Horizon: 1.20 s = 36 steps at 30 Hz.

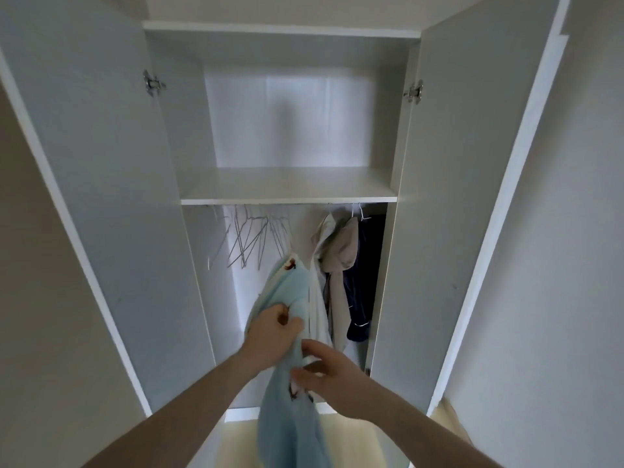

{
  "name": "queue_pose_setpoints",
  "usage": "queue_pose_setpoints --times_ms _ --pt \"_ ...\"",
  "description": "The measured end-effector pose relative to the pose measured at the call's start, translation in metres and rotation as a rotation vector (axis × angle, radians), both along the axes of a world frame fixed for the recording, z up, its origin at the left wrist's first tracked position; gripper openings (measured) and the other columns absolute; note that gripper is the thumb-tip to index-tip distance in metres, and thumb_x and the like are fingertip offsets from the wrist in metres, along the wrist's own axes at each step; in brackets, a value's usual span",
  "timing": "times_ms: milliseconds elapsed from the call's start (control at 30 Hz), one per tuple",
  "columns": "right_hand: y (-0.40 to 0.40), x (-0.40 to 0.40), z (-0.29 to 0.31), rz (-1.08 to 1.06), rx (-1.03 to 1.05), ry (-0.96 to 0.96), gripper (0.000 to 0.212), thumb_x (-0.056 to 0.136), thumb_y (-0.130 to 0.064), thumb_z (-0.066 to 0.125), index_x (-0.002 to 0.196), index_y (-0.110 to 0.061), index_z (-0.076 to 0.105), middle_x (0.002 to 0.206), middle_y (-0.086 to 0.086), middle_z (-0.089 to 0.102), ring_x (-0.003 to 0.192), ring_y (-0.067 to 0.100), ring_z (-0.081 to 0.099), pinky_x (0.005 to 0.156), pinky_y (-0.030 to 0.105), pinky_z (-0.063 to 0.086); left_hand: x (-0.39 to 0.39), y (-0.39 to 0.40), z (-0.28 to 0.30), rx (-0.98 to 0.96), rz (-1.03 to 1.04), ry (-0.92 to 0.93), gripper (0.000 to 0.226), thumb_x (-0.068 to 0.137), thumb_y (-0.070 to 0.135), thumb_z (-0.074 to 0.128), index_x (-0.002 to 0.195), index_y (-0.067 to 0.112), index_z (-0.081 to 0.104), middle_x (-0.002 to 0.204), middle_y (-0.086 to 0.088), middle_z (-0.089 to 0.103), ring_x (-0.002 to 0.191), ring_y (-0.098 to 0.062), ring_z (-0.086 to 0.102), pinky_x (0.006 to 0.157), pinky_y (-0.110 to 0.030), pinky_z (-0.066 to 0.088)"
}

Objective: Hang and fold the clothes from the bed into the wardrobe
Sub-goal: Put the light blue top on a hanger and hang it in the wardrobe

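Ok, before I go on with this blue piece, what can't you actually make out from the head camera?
- Hanging rail: hidden behind the shelf edge; only the hanger hooks show.
- Light blue garment: its top, whether on a hanger, is unclear; its bottom is cut off by the lower frame edge.
- Left hand and right hand: fingertips buried in the fabric.
- Dark garment: too shadowed to tell its type.
- Bed: out of view.
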State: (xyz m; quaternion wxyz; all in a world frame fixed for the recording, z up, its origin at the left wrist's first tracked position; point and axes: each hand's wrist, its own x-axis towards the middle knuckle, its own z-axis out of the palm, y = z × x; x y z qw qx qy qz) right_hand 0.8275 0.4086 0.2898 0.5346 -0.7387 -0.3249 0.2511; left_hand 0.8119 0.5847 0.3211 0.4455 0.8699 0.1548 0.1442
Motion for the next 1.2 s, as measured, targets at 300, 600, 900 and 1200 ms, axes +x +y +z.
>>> queue_pose_setpoints --times_ms 300,600,900,1200 --pt "0.003 0.152 -0.013 -0.120 -0.231 -0.150 0.040 0.098 -0.022 0.069 0.135 -0.031 0.056 0.115 -0.012 0.063 0.070 -0.002 0.061 0.066 0.017 0.051 0.075 0.075 -0.009 0.228 0.044 0.056 0.013 0.100 0.028 0.055 0.099 0.018 0.061 0.085 -0.004 0.066 0.079 -0.021 0.064 0.071 -0.034 0.053" --pt "0.064 0.307 -0.053 -0.216 -0.456 -0.335 0.035 0.092 -0.012 0.066 0.127 -0.017 0.063 0.123 0.006 0.064 0.074 -0.012 0.057 0.071 0.003 0.040 0.157 0.140 -0.034 0.333 -0.090 0.066 0.007 0.100 0.025 0.053 0.094 0.023 0.057 0.075 0.000 0.062 0.067 -0.016 0.060 0.061 -0.026 0.048" --pt "0.154 0.424 -0.072 -0.141 -0.791 -0.479 0.070 0.100 -0.012 0.056 0.162 -0.011 0.022 0.169 0.008 0.014 0.145 0.033 0.040 0.111 0.036 0.040 0.203 0.188 -0.055 0.285 -0.200 0.090 0.008 0.101 0.025 0.054 0.094 0.025 0.057 0.077 0.001 0.061 0.066 -0.011 0.057 0.063 -0.021 0.047" --pt "0.219 0.508 -0.093 0.131 -1.092 -0.674 0.082 0.103 -0.011 0.049 0.166 -0.016 -0.004 0.172 -0.003 -0.015 0.157 0.029 0.018 0.118 0.041 0.036 0.210 0.217 -0.055 0.287 -0.102 0.146 0.003 0.098 0.025 0.058 0.097 0.027 0.060 0.075 0.003 0.060 0.066 -0.010 0.056 0.064 -0.024 0.047"
